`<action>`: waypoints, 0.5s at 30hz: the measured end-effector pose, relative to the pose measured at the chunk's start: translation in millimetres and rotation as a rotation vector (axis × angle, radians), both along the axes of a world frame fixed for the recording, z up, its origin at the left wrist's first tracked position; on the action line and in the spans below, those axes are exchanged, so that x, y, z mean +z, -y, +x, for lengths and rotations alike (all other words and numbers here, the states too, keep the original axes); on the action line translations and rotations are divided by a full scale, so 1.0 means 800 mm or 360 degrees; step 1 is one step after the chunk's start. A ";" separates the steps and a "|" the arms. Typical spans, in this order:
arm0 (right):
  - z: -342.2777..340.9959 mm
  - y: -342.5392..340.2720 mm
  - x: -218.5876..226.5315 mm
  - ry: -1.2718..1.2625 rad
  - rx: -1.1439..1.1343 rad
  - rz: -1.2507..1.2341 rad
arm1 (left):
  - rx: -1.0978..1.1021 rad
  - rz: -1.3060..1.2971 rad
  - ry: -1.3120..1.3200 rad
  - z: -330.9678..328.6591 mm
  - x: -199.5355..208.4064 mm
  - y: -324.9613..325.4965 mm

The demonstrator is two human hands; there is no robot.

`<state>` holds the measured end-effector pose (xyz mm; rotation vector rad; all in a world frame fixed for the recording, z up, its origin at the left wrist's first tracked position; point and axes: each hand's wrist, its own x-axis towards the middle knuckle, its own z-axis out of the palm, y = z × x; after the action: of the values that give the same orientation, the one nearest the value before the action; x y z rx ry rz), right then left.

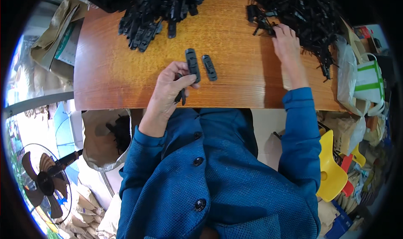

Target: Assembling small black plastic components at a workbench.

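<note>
My left hand [172, 81] is closed around a long dark plastic piece [192, 62], pinched between thumb and fingers just above the table. A second small black part [181, 94] sticks out below the same palm. Just right of it a similar oblong dark piece [208, 67] lies flat on the wood. My right hand [286, 41] reaches to the near edge of a heap of small black parts [306, 12], its fingers bent onto a thin black part [264, 25]. Whether those fingertips grip it is hard to see.
Another heap of oblong black pieces [155, 16] covers the table's [235, 50] far left. A paper bag [103, 134] with black parts hangs below the left front edge. A fan [45, 183] stands at lower left, a yellow chair [331, 172] and a white-green bucket [368, 81] at right.
</note>
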<state>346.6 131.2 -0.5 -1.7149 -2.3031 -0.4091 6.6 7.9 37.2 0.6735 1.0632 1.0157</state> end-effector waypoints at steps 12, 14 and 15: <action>-0.146 0.105 0.044 -0.1493 0.0505 -0.0428 | 0.0116 0.0158 -0.0343 0.005 -0.002 0.005; -0.178 0.124 0.050 -0.1602 0.0499 -0.0526 | 0.0182 0.0178 -0.0339 0.005 0.000 0.006; -0.184 0.125 0.050 -0.1603 0.0501 -0.0531 | 0.0185 0.0174 -0.0340 0.004 0.004 0.007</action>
<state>199.1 31.4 39.3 -1.1785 -1.8230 0.7679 9.6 2.5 40.1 0.8304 1.2508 1.1265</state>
